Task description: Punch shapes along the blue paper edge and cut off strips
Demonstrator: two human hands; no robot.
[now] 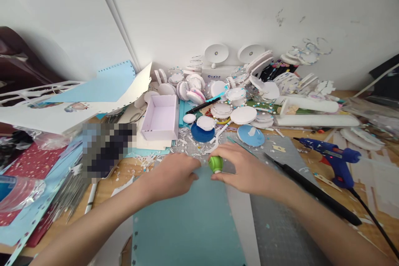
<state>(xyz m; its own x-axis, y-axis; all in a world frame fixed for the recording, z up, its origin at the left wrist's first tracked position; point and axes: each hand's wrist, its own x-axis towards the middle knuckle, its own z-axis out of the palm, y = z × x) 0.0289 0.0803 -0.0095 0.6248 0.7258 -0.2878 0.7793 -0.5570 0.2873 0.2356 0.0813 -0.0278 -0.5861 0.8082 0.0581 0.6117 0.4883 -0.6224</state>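
Observation:
A sheet of blue-green paper [187, 224] lies before me, with small shaped holes along its left edge. My left hand [174, 174] is closed at the far edge of this sheet, the fingers curled and the thumb against them, pinching the paper there. My right hand [233, 164] grips a small green craft punch [216, 163] between thumb and fingers, at the paper's far edge. A white sheet [245, 216] shows under the blue-green one. Both rest on a grey cutting mat [277, 232] strewn with paper scraps.
Right of the mat lies a blue hot glue gun [335, 158] with its cable, beside a long black-handled tool [321, 193]. A lilac open box [160, 118] and several white foam discs [243, 114] crowd the back. Leftward are stacked papers [93, 91] and thin wires [70, 191].

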